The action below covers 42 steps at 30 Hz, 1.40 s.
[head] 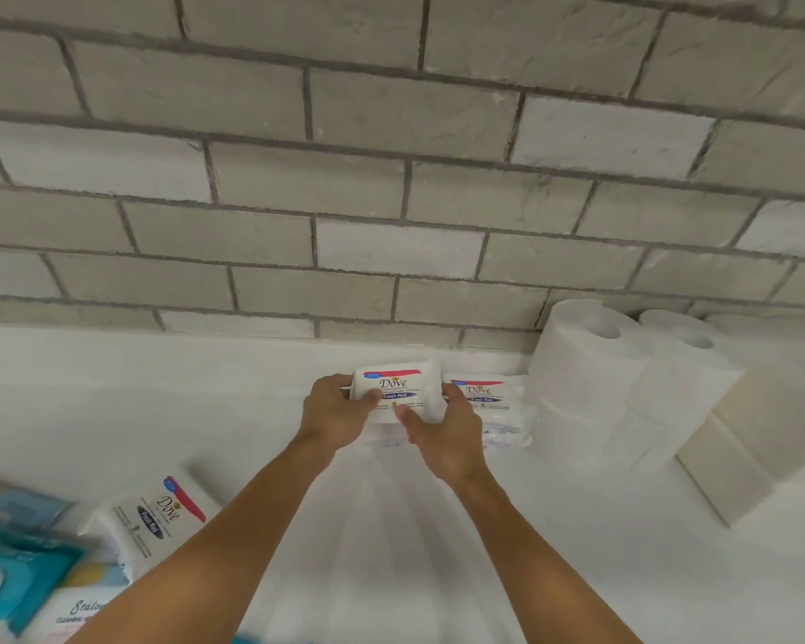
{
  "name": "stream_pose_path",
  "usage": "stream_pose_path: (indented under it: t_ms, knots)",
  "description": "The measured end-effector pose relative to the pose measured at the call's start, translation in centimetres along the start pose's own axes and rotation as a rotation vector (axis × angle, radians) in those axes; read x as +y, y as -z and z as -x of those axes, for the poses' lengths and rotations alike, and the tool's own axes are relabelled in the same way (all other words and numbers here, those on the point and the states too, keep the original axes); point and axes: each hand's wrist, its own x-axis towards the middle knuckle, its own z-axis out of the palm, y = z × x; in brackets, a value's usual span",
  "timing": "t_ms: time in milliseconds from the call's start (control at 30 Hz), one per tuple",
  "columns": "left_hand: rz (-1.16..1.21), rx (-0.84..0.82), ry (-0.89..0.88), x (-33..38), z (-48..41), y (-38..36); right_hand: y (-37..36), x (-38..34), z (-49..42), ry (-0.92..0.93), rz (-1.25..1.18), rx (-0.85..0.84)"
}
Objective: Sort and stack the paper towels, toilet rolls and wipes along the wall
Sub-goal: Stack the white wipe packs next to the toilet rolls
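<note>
Both hands hold a white Dove wipes pack point(398, 388) close to the brick wall. My left hand point(338, 413) grips its left end and my right hand point(445, 432) grips its right front. The pack rests on top of another white pack whose edge shows below it. A second pile of Dove wipes point(486, 404) stands directly to its right. Right of that, white toilet rolls point(591, 378) are stacked two high against the wall. One more Dove pack point(159, 520) lies loose at the lower left.
Teal and blue wipe packs point(17, 574) lie blurred in the bottom left corner. Pale paper towel packs point(754, 443) sit at the right in front of the rolls. The grey brick wall point(391, 178) runs along the back above a white surface point(112, 388).
</note>
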Motion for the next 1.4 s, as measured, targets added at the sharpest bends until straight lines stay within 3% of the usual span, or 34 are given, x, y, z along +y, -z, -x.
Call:
stream_pose_path:
  t_ms: [400,733,1100,1300,1400]
  knots:
    - [-0.197,0.104,-0.043,-1.6,-0.9,-1.6,0.6,1.2,-1.1,0.044,0.431,0.007]
    - [-0.129,-0.048,-0.093,-2.4,-0.3,-1.5,-0.1,4.0,-0.3,0.470,0.857,0.279]
    - [-0.062,-0.237,-0.078,-2.1,-0.1,0.2,-0.1,3.6,-0.6,0.464,0.853,0.250]
    - [0.007,-0.155,-0.055,-1.5,1.7,2.5,-0.9,2.5,2.7,0.517,0.670,0.295]
    - [0.064,-0.141,-0.083,-1.9,3.5,4.8,-1.8,1.7,4.8,0.507,0.537,0.193]
